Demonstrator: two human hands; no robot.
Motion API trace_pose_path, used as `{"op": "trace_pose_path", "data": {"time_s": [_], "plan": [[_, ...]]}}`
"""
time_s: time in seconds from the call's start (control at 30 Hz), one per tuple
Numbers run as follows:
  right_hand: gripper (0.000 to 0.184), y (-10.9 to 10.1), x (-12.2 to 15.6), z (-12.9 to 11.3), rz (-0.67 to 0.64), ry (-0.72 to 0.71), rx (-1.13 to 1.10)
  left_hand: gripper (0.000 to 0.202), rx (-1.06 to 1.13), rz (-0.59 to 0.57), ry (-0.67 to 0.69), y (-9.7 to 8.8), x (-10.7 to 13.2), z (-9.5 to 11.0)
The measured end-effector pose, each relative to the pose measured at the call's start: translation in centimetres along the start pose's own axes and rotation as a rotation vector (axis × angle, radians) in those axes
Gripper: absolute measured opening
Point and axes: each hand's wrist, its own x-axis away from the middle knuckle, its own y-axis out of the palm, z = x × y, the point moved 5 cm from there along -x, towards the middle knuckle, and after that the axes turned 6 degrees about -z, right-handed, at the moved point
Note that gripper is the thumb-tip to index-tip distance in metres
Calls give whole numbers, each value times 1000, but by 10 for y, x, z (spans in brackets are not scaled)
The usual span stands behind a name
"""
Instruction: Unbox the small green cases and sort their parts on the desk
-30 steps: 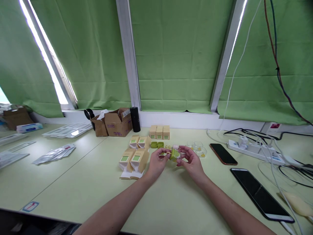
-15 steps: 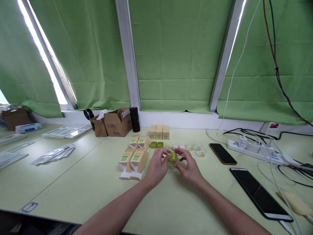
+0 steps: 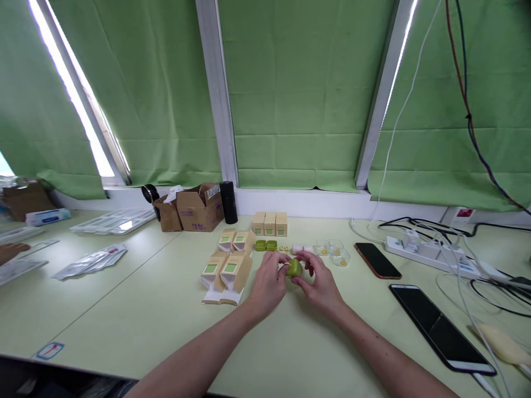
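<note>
A small rounded green case (image 3: 295,268) is held just above the table between my two hands. My left hand (image 3: 269,281) pinches it from the left, and the fingers of my right hand (image 3: 321,281) close on its right side. Behind them lie a pair of green square cases (image 3: 266,245), small yellow pieces (image 3: 284,249), pale pink cylinders (image 3: 302,249) and clear round containers (image 3: 334,250) with yellow spots. To the left of my left hand are several open tan cartons (image 3: 235,268) with green labels. Closed tan boxes (image 3: 270,224) stand farther back.
Cardboard boxes (image 3: 199,209) and a black cylinder (image 3: 228,202) stand by the wall. Flat pouches (image 3: 91,262) and clear trays (image 3: 114,220) lie leftward. Another person's hand (image 3: 11,252) is at the far left. Two phones (image 3: 378,260) and a cabled power strip (image 3: 431,256) are rightward.
Another person's hand has come into view at the left edge. My hands stay in place with the green case turned slightly, and my right fingers have closed nearer to it.
</note>
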Motion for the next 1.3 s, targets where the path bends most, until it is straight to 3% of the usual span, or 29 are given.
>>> {"op": "trace_pose_path", "data": {"time_s": [0.23,0.4,0.6,0.73,1.03,1.17,1.3], "plan": [[57,-2,-1,4,6,-1,-13,12,36,43,-35,0,0,-9],[56,-4,-2,9,-7,-15,30,16,204,159,-112,-6,-4,-19],[28,-10,-2,6,-2,-131,169,34,348,311,-254,-13,-11,-42],[10,-20,-4,0,51,-227,297,36,384,310,-303,-10,-13,-52],[17,-72,-19,24,242,-180,748,39,395,281,-328,-7,-12,-52],[16,-81,-22,38,235,-164,895,41,415,291,-329,-7,-12,-51],[17,-77,-22,48,175,-132,942,40,429,286,-327,-6,-12,-50]]}}
